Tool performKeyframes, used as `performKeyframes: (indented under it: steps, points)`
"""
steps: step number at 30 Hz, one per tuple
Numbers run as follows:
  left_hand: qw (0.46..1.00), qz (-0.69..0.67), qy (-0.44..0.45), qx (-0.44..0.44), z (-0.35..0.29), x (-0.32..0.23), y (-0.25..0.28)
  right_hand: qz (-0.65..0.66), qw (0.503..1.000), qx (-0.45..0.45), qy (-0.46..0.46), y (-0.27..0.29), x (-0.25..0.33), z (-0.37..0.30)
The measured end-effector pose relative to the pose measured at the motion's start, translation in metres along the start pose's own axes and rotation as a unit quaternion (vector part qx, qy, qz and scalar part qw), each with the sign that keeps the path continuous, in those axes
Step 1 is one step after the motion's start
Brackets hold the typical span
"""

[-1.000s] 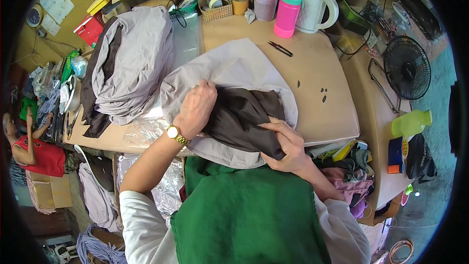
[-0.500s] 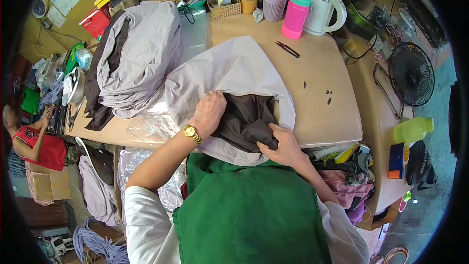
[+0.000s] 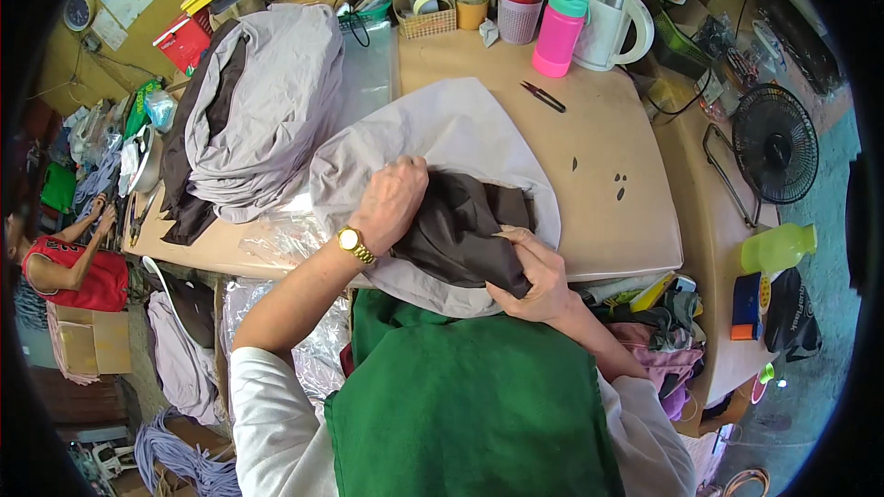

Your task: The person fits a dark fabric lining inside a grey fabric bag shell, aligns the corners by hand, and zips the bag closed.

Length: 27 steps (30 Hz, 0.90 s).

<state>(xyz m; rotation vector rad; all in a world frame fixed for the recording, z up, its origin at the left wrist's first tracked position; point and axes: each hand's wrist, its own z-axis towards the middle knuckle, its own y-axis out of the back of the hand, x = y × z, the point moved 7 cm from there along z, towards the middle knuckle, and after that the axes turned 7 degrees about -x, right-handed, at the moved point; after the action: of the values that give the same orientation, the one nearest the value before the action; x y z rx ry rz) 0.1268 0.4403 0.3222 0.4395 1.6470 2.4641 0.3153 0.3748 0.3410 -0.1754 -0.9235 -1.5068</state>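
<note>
The right hand pinches a fold of dark brown cloth between thumb and fingers, at its near right side. The left hand is curled into a fist on the light grey cloth beside the dark one; its fingertips are hidden. The dark cloth lies bunched over the grey one, at the near edge of the tan tabletop. To the far left rests a heap of grey garments; to the far right, thread snips, a pink bottle and a white electric kettle.
</note>
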Motion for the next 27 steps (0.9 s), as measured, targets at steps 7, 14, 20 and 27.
performKeyframes:
  steps: [7, 14, 20, 27]
  points:
    - [0.889, -0.438, 0.129, -0.039, 0.024, 0.016, 0.044, -0.038, 0.992, -0.018, 0.122, -0.006, 0.008, 0.01]
    - [0.906, -0.326, -0.172, -0.209, 0.002, -0.063, 0.12, 0.021, 0.997, -0.08, 0.014, -0.031, -0.072, 0.034]
    - [0.919, -0.216, -0.24, -0.225, -0.01, -0.091, 0.12, 0.039, 0.994, -0.1, 0.005, -0.026, -0.068, 0.075]
    - [0.86, -0.33, -0.268, -0.282, -0.034, -0.119, 0.12, -0.057, 0.997, -0.046, -0.026, -0.022, -0.097, 0.129]
